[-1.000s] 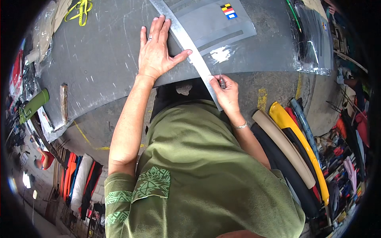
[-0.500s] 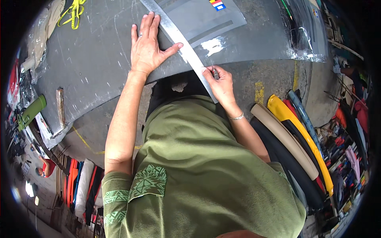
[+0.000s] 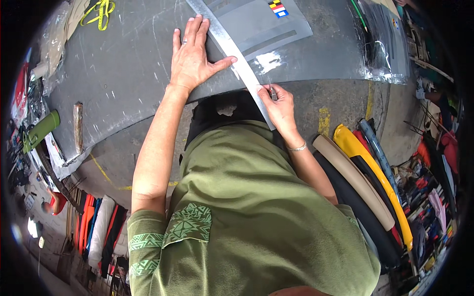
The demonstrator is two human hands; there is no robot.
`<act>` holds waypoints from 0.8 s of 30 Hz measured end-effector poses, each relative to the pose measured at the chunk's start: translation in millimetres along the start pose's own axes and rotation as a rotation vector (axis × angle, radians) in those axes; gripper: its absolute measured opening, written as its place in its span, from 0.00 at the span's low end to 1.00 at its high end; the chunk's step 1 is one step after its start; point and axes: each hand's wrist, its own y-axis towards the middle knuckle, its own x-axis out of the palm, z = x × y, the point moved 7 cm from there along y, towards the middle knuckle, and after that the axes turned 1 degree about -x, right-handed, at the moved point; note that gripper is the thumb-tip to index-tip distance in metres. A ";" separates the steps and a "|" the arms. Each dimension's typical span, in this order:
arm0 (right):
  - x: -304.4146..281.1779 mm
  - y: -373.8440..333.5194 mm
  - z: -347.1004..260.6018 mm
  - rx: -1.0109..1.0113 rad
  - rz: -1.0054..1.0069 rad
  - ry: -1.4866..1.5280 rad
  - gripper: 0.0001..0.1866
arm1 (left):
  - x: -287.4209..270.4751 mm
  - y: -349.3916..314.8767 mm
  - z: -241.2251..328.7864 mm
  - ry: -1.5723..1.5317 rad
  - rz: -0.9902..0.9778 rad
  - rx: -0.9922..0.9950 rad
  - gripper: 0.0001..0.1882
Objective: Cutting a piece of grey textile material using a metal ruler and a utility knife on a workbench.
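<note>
Tbl [image 3: 133, 64] has ylw tape [image 3: 102, 15] L of ruler [image 3: 227, 47], grn pencil [image 3: 358, 14] R nr plastic [image 3: 387, 56].

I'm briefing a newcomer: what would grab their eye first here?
Probably the long metal ruler slanting across the dark tabletop, with the left hand spread against it and the right hand, holding a small tool, near its lower end. Then come the bright yellow roll at lower right and the yellow tape measure at upper left.

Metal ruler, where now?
Upper centre of the head view: the metal ruler slants past the near edge of the dark table, between the left hand and right hand.
</note>
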 end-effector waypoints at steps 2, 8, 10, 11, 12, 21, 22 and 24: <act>0.5 -0.3 1.9 -0.004 -0.007 -0.005 0.14 | 0.6 -0.7 -0.8 -0.031 -0.005 -0.005 0.66; 0.7 0.8 2.2 -0.026 0.007 -0.014 0.14 | 0.6 -0.4 0.6 -0.003 -0.022 -0.016 0.55; 1.0 0.3 5.2 0.020 -0.006 0.004 0.14 | 2.0 -0.5 0.3 -0.009 -0.037 -0.029 0.55; 1.4 1.6 4.7 0.017 -0.007 0.003 0.14 | 1.4 0.4 -0.8 -0.008 -0.035 -0.030 0.55; 1.3 1.8 4.2 0.012 -0.008 0.003 0.14 | -0.1 1.4 0.2 0.009 -0.034 -0.022 0.56; -23.3 3.3 -4.9 -0.028 -0.017 -0.170 0.16 | -19.3 22.0 14.5 0.080 -0.190 0.035 0.53; -29.5 4.4 -15.0 -0.020 -0.023 -0.186 0.16 | -19.0 23.3 14.6 0.106 -0.222 0.029 0.53; -48.5 4.9 -34.8 -0.031 -0.066 -0.399 0.19 | -22.7 26.6 15.7 0.098 -0.235 0.013 0.53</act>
